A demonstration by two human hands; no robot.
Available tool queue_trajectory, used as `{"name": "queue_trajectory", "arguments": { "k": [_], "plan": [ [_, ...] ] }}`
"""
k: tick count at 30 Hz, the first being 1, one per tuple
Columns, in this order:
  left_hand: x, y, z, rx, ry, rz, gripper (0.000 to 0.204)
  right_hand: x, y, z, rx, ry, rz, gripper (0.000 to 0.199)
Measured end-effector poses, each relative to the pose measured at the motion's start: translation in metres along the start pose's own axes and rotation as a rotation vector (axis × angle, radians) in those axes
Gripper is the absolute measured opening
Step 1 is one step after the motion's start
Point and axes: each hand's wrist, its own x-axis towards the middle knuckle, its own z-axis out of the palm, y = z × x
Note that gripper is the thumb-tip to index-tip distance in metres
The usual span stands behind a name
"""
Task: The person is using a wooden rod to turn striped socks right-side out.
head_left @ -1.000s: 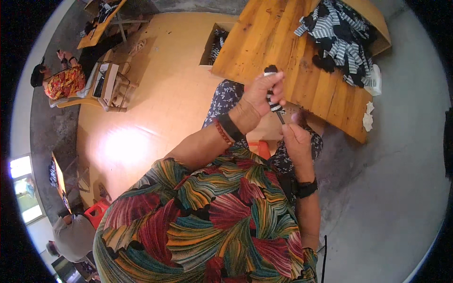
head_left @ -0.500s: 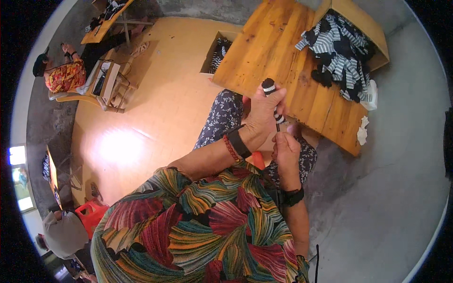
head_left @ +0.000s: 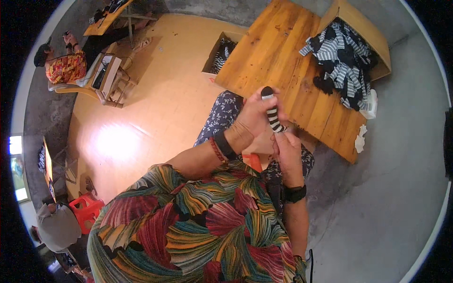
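One striped sock, black and white, held in my left grip at its upper part and my right grip at its lower end, near the wooden counter. Sock pile in box, far right.

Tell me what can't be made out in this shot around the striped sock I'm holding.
- Striped sock, head view: its lower part is hidden inside the left hand and the right hand.
- Right hand: its fingertips are too small and crowded to tell their grip.
- Cardboard box beside the table: the table edge covers part of it.
- Pile of striped socks: single pieces are too small to count.
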Motion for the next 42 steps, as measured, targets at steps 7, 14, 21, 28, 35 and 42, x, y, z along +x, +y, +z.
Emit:
{"name": "queue_trajectory", "arguments": {
  "k": [7,14,21,28,35,42],
  "plan": [
    [0.017,0.015,-0.003,-0.121,-0.089,0.064,0.012,-0.015,0.009,-0.003,-0.167,0.065,-0.207,0.023],
    [0.01,0.002,0.015,-0.127,-0.084,0.052,0.018,-0.014,0.015,0.002,-0.017,0.121,-0.259,0.023],
    [-0.005,-0.011,0.006,-0.117,-0.104,-0.091,0.026,-0.013,-0.001,0.013,0.132,0.116,-0.083,0.022],
    [0.001,-0.001,0.006,0.041,-0.044,-0.011,0.023,-0.016,0.009,0.006,-0.057,0.028,-0.118,0.018],
    [0.008,0.016,0.004,0.071,-0.17,0.024,0.029,-0.026,0.02,-0.025,-0.346,0.002,-0.255,0.021],
    [0.015,0.017,-0.001,0.172,-0.154,0.023,0.033,-0.036,0.019,-0.034,-0.484,0.047,-0.315,0.023]
  ]
}}
